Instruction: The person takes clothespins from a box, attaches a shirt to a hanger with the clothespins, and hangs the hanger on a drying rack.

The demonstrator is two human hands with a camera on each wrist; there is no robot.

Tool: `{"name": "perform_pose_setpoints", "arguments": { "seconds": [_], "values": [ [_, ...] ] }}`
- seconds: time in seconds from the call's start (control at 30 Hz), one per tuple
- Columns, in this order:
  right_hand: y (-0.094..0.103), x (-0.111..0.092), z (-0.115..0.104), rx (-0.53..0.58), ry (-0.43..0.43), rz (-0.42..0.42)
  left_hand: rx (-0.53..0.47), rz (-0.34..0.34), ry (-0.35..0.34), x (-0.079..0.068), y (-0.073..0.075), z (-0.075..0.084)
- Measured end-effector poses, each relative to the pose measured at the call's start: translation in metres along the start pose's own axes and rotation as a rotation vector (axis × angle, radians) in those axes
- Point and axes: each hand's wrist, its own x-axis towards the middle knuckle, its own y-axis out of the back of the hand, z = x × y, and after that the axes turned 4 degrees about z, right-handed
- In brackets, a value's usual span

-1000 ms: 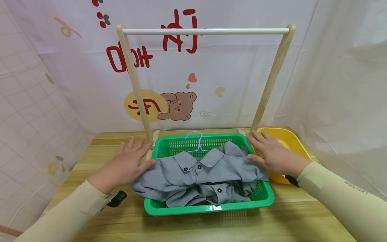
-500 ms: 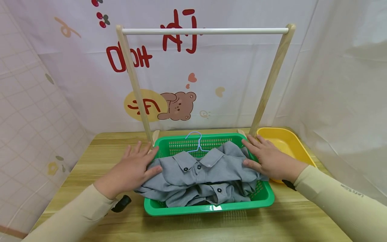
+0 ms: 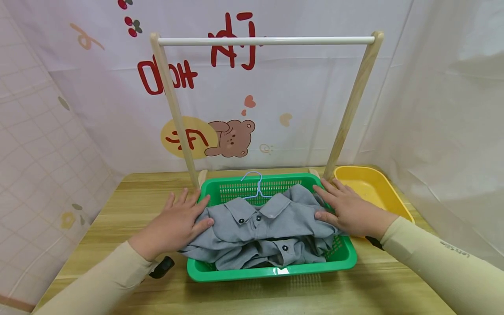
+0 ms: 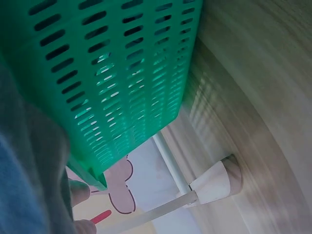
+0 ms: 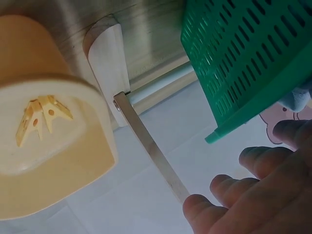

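Hanger (image 3: 258,191) at shirt collar (image 3: 277,205): head view only.

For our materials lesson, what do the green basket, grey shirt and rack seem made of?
Green basket: probably plastic, glossy; a bright highlight sits on its rim.
Grey shirt: matt cloth, by its soft folds; fibre unclear.
Rack: seemingly wooden uprights, pale with grain; its smooth white bar could be plastic or metal.
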Motion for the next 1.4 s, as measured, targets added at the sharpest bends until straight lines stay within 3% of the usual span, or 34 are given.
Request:
{"name": "perform_pose_setpoints", "arguments": {
  "seconds": [0.77,1.4],
  "values": [
    [-0.013,0.002,-0.004,-0.015,-0.036,-0.020,-0.037,-0.011,0.060,0.007,-0.008,0.000],
    [-0.015,0.006,-0.010,-0.045,0.016,0.040,-0.049,-0.010,0.080,0.012,-0.010,-0.001]
  ]
}}
